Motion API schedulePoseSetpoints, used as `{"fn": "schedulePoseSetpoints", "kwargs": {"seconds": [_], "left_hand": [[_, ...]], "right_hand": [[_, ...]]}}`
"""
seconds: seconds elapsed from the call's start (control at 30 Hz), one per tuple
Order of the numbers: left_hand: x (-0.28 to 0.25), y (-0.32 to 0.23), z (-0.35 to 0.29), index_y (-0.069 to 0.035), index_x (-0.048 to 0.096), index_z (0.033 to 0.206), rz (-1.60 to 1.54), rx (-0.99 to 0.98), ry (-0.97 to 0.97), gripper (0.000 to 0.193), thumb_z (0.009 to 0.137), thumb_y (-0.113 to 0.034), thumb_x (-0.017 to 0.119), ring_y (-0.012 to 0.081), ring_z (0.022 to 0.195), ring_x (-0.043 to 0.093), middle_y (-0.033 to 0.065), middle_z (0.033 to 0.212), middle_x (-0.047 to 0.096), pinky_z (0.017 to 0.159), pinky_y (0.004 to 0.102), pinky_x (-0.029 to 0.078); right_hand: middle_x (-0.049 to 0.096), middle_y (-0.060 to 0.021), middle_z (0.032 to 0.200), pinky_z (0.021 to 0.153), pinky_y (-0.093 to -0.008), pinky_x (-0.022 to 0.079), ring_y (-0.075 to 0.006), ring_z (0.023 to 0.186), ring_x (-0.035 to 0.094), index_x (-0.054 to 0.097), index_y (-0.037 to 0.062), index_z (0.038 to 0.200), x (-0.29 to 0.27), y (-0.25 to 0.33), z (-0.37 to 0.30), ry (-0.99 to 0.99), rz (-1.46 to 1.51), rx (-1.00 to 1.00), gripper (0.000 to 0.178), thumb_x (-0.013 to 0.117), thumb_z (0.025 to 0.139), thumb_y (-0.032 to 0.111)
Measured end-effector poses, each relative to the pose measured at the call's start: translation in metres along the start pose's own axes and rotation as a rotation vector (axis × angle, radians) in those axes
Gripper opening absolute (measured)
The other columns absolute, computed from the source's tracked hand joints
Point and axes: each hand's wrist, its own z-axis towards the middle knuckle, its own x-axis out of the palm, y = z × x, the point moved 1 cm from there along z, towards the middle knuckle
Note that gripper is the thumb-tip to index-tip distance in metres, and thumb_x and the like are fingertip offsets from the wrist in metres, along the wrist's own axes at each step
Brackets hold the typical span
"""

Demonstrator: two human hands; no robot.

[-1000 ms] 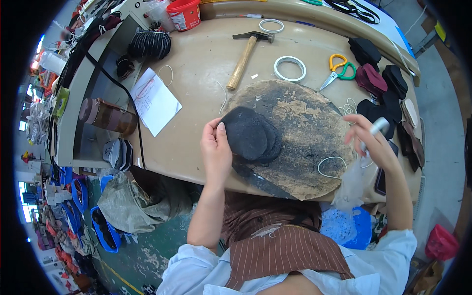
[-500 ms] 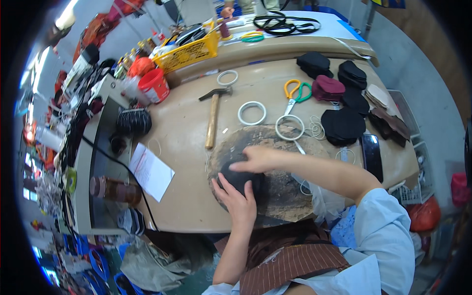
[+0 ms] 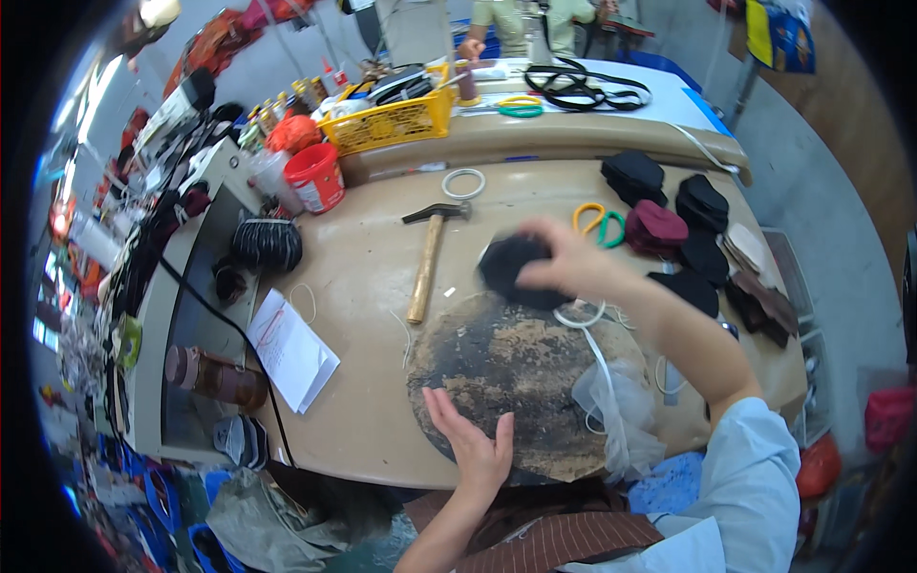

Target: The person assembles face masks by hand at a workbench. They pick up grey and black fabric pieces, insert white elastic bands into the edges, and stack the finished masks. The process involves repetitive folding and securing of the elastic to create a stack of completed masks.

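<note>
My right hand (image 3: 565, 260) is raised over the far edge of a round, worn board (image 3: 521, 382), pinching a rounded black fabric piece (image 3: 514, 273). My left hand (image 3: 478, 444) rests at the board's near left part, fingers apart, with nothing in it. A white ring-shaped roll (image 3: 578, 322) lies by the board's far right edge, a white strip running from it toward crumpled clear plastic (image 3: 626, 420). Just beyond my right hand are scissors with orange and green handles (image 3: 611, 229); their blades are hidden.
A hammer (image 3: 427, 263) and another white ring (image 3: 463, 184) lie farther back. Stacked black pieces (image 3: 633, 177) and maroon pieces (image 3: 656, 226) sit at the right. Left are a paper sheet (image 3: 291, 353), a red bucket (image 3: 315, 179) and a yellow basket (image 3: 392, 126). A person (image 3: 521, 29) is across the table.
My right hand has lifted the black piece off the board and carried it away from me. My left hand has let go of it and stays low. The view has shifted slightly.
</note>
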Motion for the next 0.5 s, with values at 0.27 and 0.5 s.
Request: {"fn": "schedulePoseSetpoints", "kwargs": {"seconds": [0.27,0.5], "left_hand": [[-0.017,-0.011,0.016,0.001,0.017,0.149,0.272,-0.042,0.101,0.097,0.080,-0.031,0.077,0.0547,0.141,0.006,0.0360,0.152,0.003,0.110,0.0671,0.008],[-0.134,0.136,0.199,0.001,0.016,0.150,0.441,0.035,-0.349,0.099,0.078,-0.033,0.076,0.0470,0.141,0.020,0.0332,0.151,0.017,0.113,0.0550,0.019]], "right_hand": [[0.060,-0.0139,0.111,0.088,-0.0432,0.049,-0.0342,0.105,0.058,0.057,0.0078,0.123,-0.093,-0.074,0.120,-0.700,-1.131,-0.538,0.052,0.076,0.075,0.015],[0.061,-0.0199,0.114,0.093,-0.0425,0.047,-0.0356,0.109,0.058,0.050,0.0016,0.132,-0.083,-0.130,0.091,-0.566,-0.777,-0.336,0.056,0.070,0.082,0.015]]}}
